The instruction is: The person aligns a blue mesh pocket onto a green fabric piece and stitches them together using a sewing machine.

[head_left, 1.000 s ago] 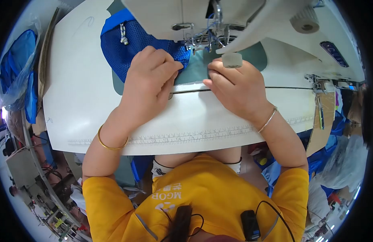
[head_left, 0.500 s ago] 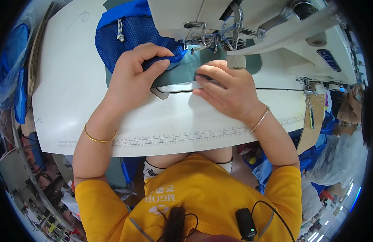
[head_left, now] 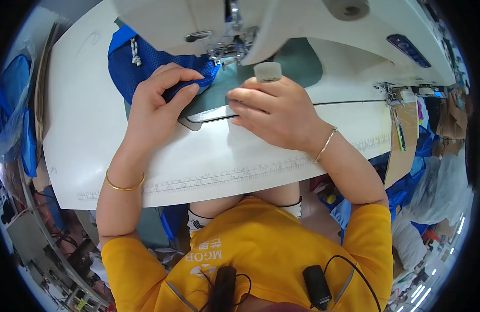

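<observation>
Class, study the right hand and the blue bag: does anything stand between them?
Nothing visible does: only bare green surface lies between the right hand and the bag. The white knob shows over the hand, outside that gap.

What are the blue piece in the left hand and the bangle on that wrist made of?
Blue piece: probably synthetic mesh, mostly matte, judging by its fine netted texture.
Bangle: likely polished metal, from its golden colour and shine; solid or plated, unclear.
</observation>
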`<action>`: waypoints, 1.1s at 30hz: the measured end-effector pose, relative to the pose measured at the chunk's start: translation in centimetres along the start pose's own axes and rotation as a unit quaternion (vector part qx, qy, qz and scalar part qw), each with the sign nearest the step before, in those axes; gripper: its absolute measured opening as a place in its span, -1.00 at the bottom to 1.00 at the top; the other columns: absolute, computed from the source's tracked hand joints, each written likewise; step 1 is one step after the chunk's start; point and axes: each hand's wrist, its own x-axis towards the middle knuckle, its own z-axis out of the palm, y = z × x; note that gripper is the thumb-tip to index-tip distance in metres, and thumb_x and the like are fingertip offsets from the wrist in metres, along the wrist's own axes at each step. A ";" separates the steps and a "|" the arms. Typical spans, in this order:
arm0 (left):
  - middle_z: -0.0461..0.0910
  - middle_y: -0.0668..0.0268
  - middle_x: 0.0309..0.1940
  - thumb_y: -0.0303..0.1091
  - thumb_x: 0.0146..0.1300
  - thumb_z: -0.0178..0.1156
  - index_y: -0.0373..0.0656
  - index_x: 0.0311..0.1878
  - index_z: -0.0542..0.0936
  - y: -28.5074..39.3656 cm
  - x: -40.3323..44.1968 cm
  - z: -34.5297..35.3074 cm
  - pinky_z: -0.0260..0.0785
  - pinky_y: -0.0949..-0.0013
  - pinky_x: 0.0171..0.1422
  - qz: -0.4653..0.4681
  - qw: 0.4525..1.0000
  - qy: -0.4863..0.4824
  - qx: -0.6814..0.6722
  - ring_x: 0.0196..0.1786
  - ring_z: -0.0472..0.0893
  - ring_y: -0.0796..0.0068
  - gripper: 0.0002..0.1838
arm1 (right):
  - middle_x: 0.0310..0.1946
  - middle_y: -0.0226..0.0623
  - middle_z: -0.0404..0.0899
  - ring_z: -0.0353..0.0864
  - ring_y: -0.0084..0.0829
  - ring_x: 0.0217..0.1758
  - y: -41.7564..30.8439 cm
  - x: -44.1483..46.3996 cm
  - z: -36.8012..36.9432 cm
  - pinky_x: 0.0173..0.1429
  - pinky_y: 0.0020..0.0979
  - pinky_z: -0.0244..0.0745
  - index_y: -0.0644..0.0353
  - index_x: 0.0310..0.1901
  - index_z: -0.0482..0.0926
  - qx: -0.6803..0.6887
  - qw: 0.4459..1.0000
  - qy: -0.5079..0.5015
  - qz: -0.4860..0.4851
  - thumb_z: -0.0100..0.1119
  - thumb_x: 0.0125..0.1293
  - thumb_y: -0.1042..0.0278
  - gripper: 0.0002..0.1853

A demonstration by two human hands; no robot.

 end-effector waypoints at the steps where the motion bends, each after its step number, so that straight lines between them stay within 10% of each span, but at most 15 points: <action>1: 0.62 0.28 -0.22 -0.54 0.39 0.31 -0.35 -0.03 0.72 -0.1 0.0 0.1 0.39 0.45 0.10 0.009 1.000 0.008 -0.009 -0.07 0.57 0.47 -0.85 | 0.07 -0.49 0.71 0.65 -0.38 0.12 -0.1 0.0 0.0 0.16 -0.26 0.62 0.13 -0.15 0.74 -0.009 1.000 0.002 0.012 0.50 0.20 0.22 -0.75; 10: 0.63 0.31 -0.18 -0.56 0.39 0.31 -0.34 -0.04 0.73 0.0 -0.1 0.2 0.36 0.47 0.14 -0.016 0.999 0.015 -0.031 -0.05 0.56 0.49 -0.86 | 0.21 -0.36 0.70 0.55 -0.23 0.34 0.3 0.1 0.0 0.47 -0.18 0.45 0.18 0.16 0.76 -0.068 0.992 -0.011 0.109 0.42 0.35 0.10 -0.56; 24: 0.63 0.31 -0.12 -0.55 0.40 0.32 -0.35 -0.02 0.74 -0.5 0.0 0.0 0.37 0.49 0.14 -0.011 0.998 0.003 -0.055 -0.02 0.56 0.51 -0.85 | 0.10 -0.35 0.69 0.57 -0.30 0.30 0.6 0.0 -0.4 0.37 -0.20 0.53 0.11 0.00 0.80 -0.030 0.996 0.006 0.090 0.51 0.22 0.14 -0.64; 33: 0.62 0.23 -0.26 -0.61 0.14 0.38 -0.29 -0.12 0.76 -0.2 -0.3 1.3 0.41 0.26 -0.06 0.216 0.955 0.035 0.198 -0.14 0.58 0.24 -0.79 | -0.01 -0.39 0.64 0.60 -0.34 0.18 0.3 -0.2 -0.3 0.21 -0.26 0.59 0.10 -0.15 0.79 0.006 0.998 0.012 0.059 0.51 0.19 0.22 -0.76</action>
